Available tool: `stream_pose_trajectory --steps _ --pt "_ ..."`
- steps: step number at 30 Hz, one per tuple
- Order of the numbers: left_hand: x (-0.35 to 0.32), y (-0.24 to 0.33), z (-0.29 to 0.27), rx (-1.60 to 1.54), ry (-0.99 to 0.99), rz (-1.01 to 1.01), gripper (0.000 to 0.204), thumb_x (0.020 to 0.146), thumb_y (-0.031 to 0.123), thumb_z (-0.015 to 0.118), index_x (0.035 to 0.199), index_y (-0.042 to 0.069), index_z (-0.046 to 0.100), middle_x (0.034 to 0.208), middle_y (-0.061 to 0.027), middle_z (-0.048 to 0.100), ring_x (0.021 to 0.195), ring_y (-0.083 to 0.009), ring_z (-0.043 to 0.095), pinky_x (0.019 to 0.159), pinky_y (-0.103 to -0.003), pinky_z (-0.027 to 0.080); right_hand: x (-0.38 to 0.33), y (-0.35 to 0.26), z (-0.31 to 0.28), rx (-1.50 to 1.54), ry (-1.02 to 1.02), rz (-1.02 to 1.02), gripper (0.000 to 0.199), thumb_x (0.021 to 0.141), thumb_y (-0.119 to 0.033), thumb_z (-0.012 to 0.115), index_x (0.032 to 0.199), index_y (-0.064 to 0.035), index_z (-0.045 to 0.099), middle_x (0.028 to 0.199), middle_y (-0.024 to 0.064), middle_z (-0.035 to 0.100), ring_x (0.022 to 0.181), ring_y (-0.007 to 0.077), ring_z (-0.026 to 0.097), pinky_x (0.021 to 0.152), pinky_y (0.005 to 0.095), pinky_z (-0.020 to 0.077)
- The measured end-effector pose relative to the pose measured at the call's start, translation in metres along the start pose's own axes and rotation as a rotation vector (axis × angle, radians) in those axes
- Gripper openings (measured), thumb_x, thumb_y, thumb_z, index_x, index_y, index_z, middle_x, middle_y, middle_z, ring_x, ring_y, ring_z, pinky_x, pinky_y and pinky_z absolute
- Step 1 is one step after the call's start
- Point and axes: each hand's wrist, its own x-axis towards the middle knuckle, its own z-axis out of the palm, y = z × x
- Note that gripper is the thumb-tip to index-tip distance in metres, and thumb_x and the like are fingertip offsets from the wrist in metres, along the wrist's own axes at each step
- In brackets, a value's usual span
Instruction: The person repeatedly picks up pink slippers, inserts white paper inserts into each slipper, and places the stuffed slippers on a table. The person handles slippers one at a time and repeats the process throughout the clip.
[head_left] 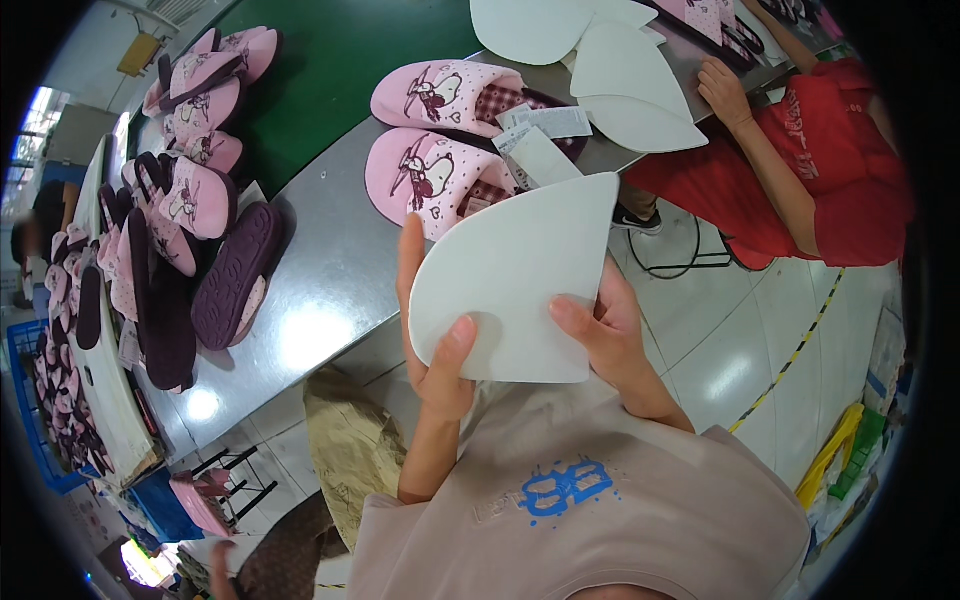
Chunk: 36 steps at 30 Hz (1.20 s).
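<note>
A white leaf-shaped sheet (520, 270), stiff like card, is held up in front of my chest between both hands. My left hand (440, 365) grips its lower left edge, thumb on the face and a finger extending up behind the rim. On the right side, my right hand (615, 330) pinches it with the thumb in front and the fingers hidden behind. Just beyond the sheet lies a pair of pink slippers (405, 172) with a printed cartoon figure and dark plaid lining. White paper tags (560, 122) rest on the slippers, whose near ends are partly covered.
More white sheets (625, 85) overlap on the metal table (325, 255). Several pink and purple slippers (200, 195) are heaped at left beside a green belt (330, 60). A person in red (840, 160) sits at right, one hand near the table edge. A blue crate (30, 400) stands far left.
</note>
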Motion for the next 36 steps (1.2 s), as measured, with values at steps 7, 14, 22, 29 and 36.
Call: stream_pose_trajectory --steps 7,14,22,29,36 --pt "0.002 -0.008 -0.012 0.178 0.078 -0.197 0.104 0.091 0.066 0.07 0.162 -0.001 0.032 0.149 -0.0228 0.055 0.134 -0.0373 0.061 0.112 -0.049 0.051 0.009 0.004 -0.017 -0.472 -0.035 -0.472 0.037 0.088 -0.012 0.079 0.123 -0.0012 0.074 0.116 0.0139 0.073 0.098 0.0208 0.069 0.082 0.03 0.057" --pt "0.007 -0.003 -0.017 -0.114 -0.093 -0.115 0.118 0.079 0.055 0.089 0.165 0.004 0.027 0.147 -0.0229 0.056 0.133 -0.0374 0.061 0.107 -0.05 0.056 0.029 -0.009 -0.011 -0.751 -0.279 -0.919 0.043 0.07 -0.012 0.089 0.112 -0.01 0.083 0.117 0.0154 0.074 0.097 0.029 0.071 0.083 0.0355 0.0599" --pt "0.008 0.013 -0.022 0.164 -0.032 0.159 0.106 0.083 0.035 0.09 0.163 0.002 0.029 0.134 -0.0228 0.064 0.119 -0.0327 0.069 0.102 -0.045 0.058 0.021 0.01 -0.053 -0.127 -0.179 -0.512 0.039 0.098 -0.024 0.069 0.121 0.0071 0.064 0.139 0.0295 0.059 0.116 0.0312 0.067 0.099 0.041 0.0534" --pt "0.062 0.025 -0.053 1.04 -0.528 0.629 0.109 0.071 0.046 0.098 0.157 0.005 0.045 0.145 -0.0192 0.063 0.129 -0.0388 0.065 0.111 -0.05 0.049 0.014 -0.019 -0.055 -0.586 -0.106 -0.377 0.046 0.087 -0.02 0.076 0.124 0.0058 0.066 0.128 0.0184 0.065 0.101 0.0249 0.064 0.087 0.0358 0.0524" --pt "0.187 0.018 -0.092 1.416 -0.868 0.623 0.118 0.059 0.062 0.096 0.152 0.006 0.05 0.156 -0.0179 0.048 0.144 -0.0394 0.047 0.123 -0.052 0.034 0.037 -0.035 -0.047 -1.159 -0.114 -0.532 0.024 0.08 -0.007 0.078 0.1 0.004 0.072 0.117 0.0129 0.066 0.095 0.0297 0.066 0.08 0.0389 0.0546"
